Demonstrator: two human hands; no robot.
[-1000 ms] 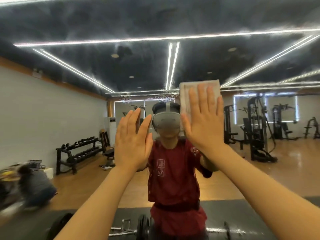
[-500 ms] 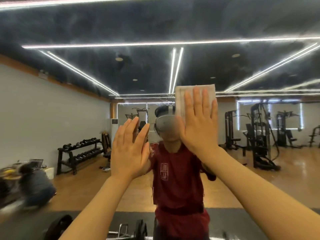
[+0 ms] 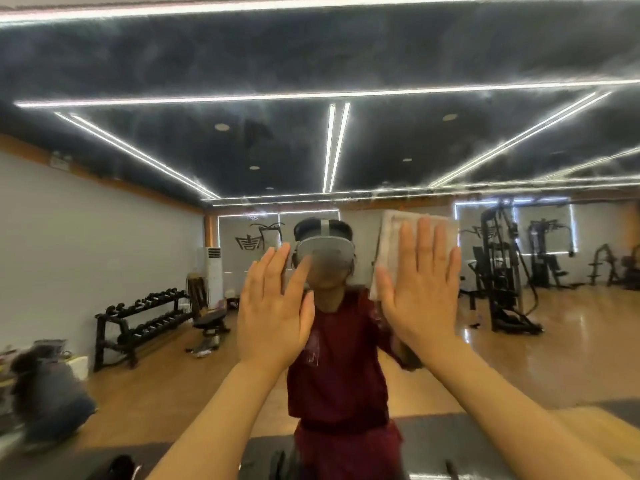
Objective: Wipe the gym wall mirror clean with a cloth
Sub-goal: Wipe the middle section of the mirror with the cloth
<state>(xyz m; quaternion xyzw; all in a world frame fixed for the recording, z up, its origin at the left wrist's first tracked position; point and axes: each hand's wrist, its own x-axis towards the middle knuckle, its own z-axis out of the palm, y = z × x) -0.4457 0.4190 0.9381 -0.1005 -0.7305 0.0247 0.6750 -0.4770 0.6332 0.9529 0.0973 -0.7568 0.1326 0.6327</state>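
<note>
The wall mirror (image 3: 138,258) fills the whole view and reflects the gym and a person in a red shirt with a headset. My right hand (image 3: 420,289) presses a folded white cloth (image 3: 389,233) flat against the glass at head height, fingers straight and together. The cloth shows above and to the left of the fingers. My left hand (image 3: 273,306) is raised flat beside it, left of centre, fingers straight, palm toward the glass and holding nothing. Hazy smears show on the upper mirror.
Reflected in the glass are a dumbbell rack (image 3: 142,320) at the left, weight machines (image 3: 502,271) at the right, a crouching person (image 3: 45,396) at lower left, and a barbell on a dark mat (image 3: 450,445) along the bottom.
My right hand has slid the cloth to the right across the glass, off the reflected headset. My left hand has stayed flat in about the same place.
</note>
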